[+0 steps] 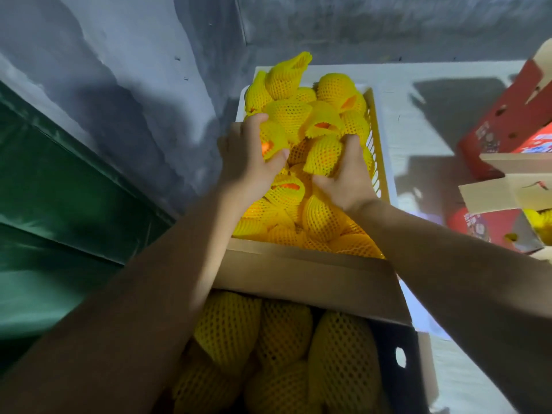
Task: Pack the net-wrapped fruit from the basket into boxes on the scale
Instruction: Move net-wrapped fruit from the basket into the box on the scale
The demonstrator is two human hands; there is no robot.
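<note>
Yellow foam netting, open mesh, sleeves every fruit I can see; where a sleeve gapes, orange skin shows through, so I log the contents as orange-skinned fruit, kind not certain. Stock on hand: basket (377, 135), yellow with slotted walls, heaped nearly to the rim with net-wrapped fruit (324, 92), standing on a pale surface that I take for the desk (424, 121), against a grey wall. Receiving box (301, 274), brown cardboard with its flap raised toward the basket, sits nearest me; no scale is visible beneath it, so I cannot confirm that it rests on one. Inside it lie several packed fruit (343, 360), side by side and filling the part of the floor I can see. Progress, by my judgement: this box is partly loaded, perhaps one layer, while the basket holds far more than has gone across, so most of the work remains. Left hand (252, 156) is curled round one wrapped fruit (273, 141) at the left of the heap, thumb and fingers closed on the net. Right hand (348, 177) grips a second wrapped fruit (324, 155) near the middle, fingers wrapped behind it. Both fruits are over the pile, not yet brought over the box. Red printed cartons (504, 121) stand at the right, one showing yellow netting inside.
</note>
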